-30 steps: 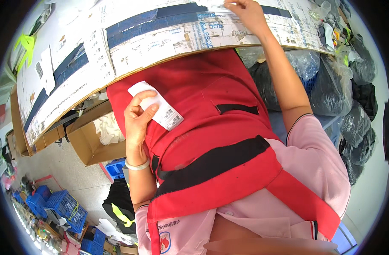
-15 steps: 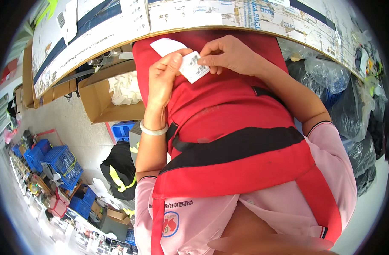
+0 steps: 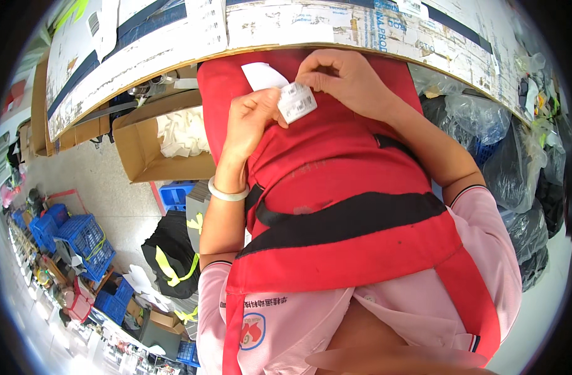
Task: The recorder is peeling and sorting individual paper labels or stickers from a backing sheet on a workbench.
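Note:
A small white label (image 3: 297,103) with dark print is held over my lap, in front of the red apron (image 3: 348,169). My left hand (image 3: 251,122) pinches it by its left edge between thumb and fingers. The thumb and forefinger of my right hand (image 3: 348,81) are closed at the label's upper edge; the fingertips' exact grip is partly hidden. Behind the label, a white paper strip (image 3: 264,76) sticks up beyond my left fingers, lying against the apron.
Just beyond my hands runs the edge of a worn white worktable (image 3: 279,34). An open cardboard box (image 3: 132,147) with cream-coloured pieces stands at left, near blue crates (image 3: 89,244) on the floor. Clear and dark plastic bags (image 3: 517,169) crowd the right side.
The label has tilted and shifted slightly right in my left hand. My right fingers have moved from its right side up to its upper edge. The white strip has shifted right too.

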Demonstrator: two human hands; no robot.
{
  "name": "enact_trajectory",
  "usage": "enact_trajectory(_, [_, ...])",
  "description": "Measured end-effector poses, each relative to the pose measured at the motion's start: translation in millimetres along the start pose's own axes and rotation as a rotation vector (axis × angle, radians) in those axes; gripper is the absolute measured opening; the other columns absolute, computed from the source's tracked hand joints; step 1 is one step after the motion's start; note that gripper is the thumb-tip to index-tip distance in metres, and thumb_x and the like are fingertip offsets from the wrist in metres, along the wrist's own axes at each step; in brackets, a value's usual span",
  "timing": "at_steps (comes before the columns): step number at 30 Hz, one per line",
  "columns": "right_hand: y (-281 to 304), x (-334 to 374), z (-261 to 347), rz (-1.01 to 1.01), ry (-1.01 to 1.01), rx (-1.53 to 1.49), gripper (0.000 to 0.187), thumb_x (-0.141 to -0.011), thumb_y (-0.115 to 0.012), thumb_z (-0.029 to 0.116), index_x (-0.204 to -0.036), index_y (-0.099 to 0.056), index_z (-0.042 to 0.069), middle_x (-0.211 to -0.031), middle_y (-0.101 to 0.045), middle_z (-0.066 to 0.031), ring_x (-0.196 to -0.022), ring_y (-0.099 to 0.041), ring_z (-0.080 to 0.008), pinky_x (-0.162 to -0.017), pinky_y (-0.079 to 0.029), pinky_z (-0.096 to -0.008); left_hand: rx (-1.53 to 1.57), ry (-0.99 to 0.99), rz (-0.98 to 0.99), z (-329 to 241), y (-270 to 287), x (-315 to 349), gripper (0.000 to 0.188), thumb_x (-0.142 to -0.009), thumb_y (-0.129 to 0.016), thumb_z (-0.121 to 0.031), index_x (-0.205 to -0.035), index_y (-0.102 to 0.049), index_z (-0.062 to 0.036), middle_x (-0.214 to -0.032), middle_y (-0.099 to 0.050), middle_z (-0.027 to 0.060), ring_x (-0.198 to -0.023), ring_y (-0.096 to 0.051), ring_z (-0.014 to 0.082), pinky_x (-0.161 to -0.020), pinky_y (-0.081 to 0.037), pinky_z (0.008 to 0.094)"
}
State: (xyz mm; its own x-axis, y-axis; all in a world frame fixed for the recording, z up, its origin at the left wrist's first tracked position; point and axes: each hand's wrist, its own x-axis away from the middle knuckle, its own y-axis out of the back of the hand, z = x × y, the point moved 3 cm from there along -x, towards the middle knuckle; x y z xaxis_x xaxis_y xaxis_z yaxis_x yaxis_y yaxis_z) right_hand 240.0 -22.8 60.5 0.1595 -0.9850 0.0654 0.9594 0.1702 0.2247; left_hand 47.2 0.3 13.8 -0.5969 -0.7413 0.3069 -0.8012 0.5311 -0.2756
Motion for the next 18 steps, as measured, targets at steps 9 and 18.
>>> enact_trajectory(9, [59, -31, 0, -0.199, -0.245, 0.059, 0.016, -0.091, -0.061, 0.018, -0.098, -0.065, 0.004, -0.076, -0.062, -0.0009, -0.065, -0.059, -0.0069, -0.058, -0.048, -0.0213, -0.012, 0.016, -0.073, -8, 5, -5, 0.041, -0.098, -0.050, -0.033, -0.093, -0.070, 0.0023, -0.085, -0.069, 0.0069, -0.076, -0.060, 0.0097, -0.073, -0.046, 0.0228])
enact_trajectory(18, [23, -40, 38, -0.099, 0.371, 0.607, 0.050, -0.080, -0.065, 0.006, -0.127, -0.049, 0.006, -0.104, -0.059, -0.0155, -0.103, -0.053, -0.0313, -0.090, -0.044, -0.0388, -0.011, 0.011, -0.126, 0, 8, -10, 0.026, -0.093, -0.061, -0.023, -0.091, -0.071, 0.0006, -0.084, -0.069, 0.0035, -0.076, -0.059, 0.0076, -0.071, -0.046, 0.0220])
